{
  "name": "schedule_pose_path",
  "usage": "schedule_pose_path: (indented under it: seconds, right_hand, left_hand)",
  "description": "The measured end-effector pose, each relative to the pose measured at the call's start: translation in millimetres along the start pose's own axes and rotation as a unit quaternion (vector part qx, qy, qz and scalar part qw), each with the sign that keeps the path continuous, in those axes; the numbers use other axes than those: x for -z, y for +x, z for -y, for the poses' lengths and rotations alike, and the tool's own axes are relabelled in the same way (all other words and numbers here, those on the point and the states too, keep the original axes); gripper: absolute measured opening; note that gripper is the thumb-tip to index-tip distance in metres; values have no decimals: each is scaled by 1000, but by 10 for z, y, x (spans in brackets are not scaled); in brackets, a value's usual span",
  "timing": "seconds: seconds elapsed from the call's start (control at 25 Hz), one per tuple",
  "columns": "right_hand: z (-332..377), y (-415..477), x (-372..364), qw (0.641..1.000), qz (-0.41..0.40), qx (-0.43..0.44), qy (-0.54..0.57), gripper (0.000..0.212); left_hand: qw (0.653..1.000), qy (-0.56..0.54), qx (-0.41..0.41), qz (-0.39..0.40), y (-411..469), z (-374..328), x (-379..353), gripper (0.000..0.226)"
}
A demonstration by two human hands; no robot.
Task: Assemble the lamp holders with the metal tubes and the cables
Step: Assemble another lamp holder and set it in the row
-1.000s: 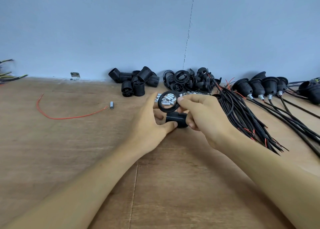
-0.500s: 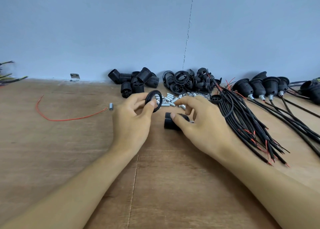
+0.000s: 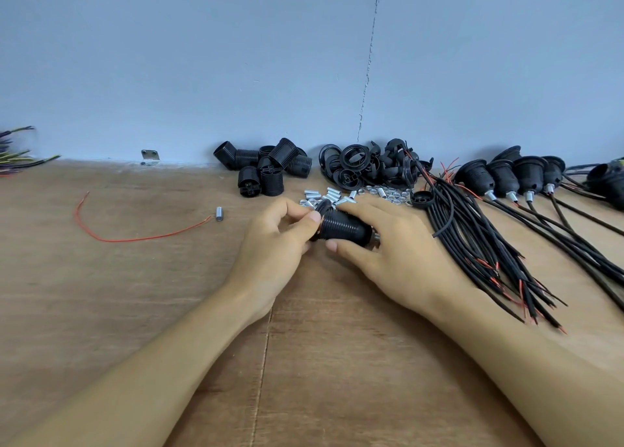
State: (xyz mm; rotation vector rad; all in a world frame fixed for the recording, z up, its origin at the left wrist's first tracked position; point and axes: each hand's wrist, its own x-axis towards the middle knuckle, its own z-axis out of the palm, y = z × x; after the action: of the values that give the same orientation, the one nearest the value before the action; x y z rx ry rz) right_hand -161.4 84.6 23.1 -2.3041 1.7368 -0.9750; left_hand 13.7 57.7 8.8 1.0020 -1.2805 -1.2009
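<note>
A black threaded lamp holder (image 3: 342, 226) lies sideways between my hands at the table's middle. My right hand (image 3: 391, 254) grips its body from the right, thumb underneath. My left hand (image 3: 273, 247) pinches a black ring (image 3: 322, 207) against the holder's left end. Small metal tubes (image 3: 332, 195) and nuts lie just behind my fingers. A bundle of black cables (image 3: 489, 244) with red tips fans out to the right.
Loose black holder bodies (image 3: 266, 169) and a heap of black rings (image 3: 368, 168) sit by the wall. Assembled holders with cables (image 3: 513, 176) line the back right. A red wire (image 3: 135, 237) and one stray tube (image 3: 219, 213) lie at the left.
My left hand has carried the ring from apart onto the holder's left end. My right hand has closed round the holder, which has turned to lie lengthwise.
</note>
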Motion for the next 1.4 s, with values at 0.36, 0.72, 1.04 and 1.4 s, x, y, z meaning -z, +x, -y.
schedule_pose_path:
  seconds: [0.36, 0.72, 1.04, 1.4]
  right_hand:
    - [-62, -1, -16, 997, -55, -22, 49, 47]
    - [-112, 15, 12, 996, -71, 17, 46, 46]
    - [-175, 35, 16, 999, -1, 25, 45, 52]
    - [-214, 31, 46, 992, 50, 18, 114, 49]
  left_hand:
    - [982, -146, 90, 75, 6, -94, 39, 15]
    - [977, -174, 96, 82, 25, -89, 80, 55]
    - [968, -164, 108, 156, 32, -131, 149, 57]
    - [970, -155, 105, 156, 7, -152, 126, 57]
